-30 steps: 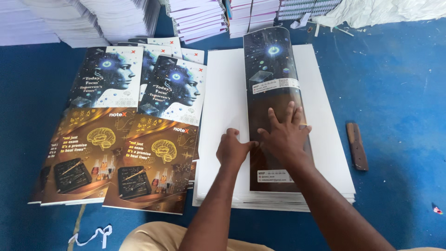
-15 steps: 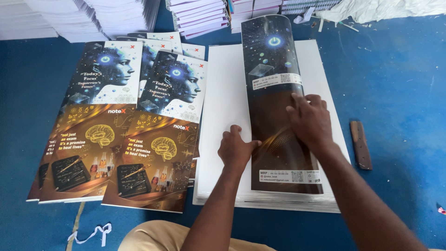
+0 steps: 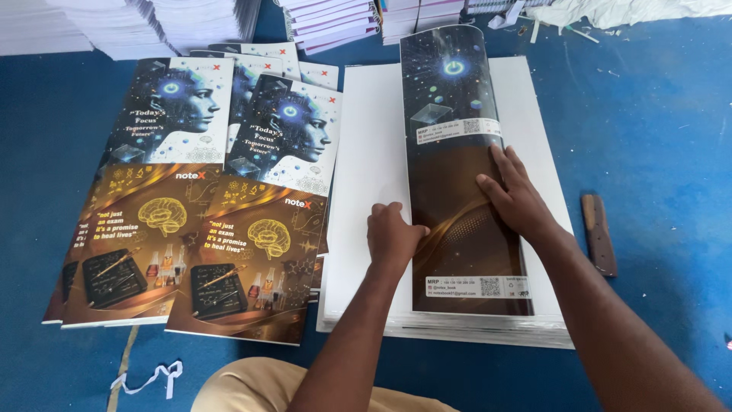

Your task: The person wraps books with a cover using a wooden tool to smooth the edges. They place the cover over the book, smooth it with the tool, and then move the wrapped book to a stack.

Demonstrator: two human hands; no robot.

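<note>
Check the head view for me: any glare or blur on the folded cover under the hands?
Head view: sharp overall, no motion blur on the left hand or right hand. The folded cover shows a soft sheen along its curved top edge, no harsh glare. Lighting is even and shadows are faint on the white paper stack; the far stacks look slightly softer.

Single view, from a camera worn on the person's head, looking steeply down and forward over the blue floor (image 3: 656, 152). It stands close: both forearms enter from the bottom edge, the left hand (image 3: 393, 236) and right hand (image 3: 515, 200) near the centre of the frame on the folded printed cover (image 3: 457, 152) atop the white sheet stack (image 3: 366, 152). Printed covers (image 3: 191, 229) fill the left side; stacked notebooks (image 3: 335, 19) line the far, upper edge. No second view overlaps this one.
</note>
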